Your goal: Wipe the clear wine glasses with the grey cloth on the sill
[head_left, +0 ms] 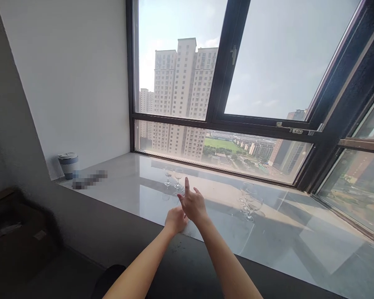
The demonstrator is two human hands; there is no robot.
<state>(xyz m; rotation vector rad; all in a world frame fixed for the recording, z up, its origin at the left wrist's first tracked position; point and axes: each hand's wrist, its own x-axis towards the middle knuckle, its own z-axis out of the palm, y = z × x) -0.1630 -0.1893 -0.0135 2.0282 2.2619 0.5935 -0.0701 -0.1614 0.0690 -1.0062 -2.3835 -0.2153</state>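
Both my arms reach out over a glossy pale stone window sill (127,187). My left hand (175,220) is curled closed, its fingers partly hidden behind my right hand; I cannot make out whether it holds anything. My right hand (192,202) is just above and in front of it, fingers stretched and spread, one pointing up, holding nothing. Two small clear stemmed glasses (173,176) stand upright side by side on the sill just beyond my hands. To the right, a pair of larger clear stemmed glasses (249,202) stands on the sill.
A small blue and white lidded bin (67,164) sits at the sill's left end against the white wall. A blurred patch lies beside it. A dark-framed window (218,95) runs behind the sill, with a handle. A dark ledge (112,236) fronts the sill.
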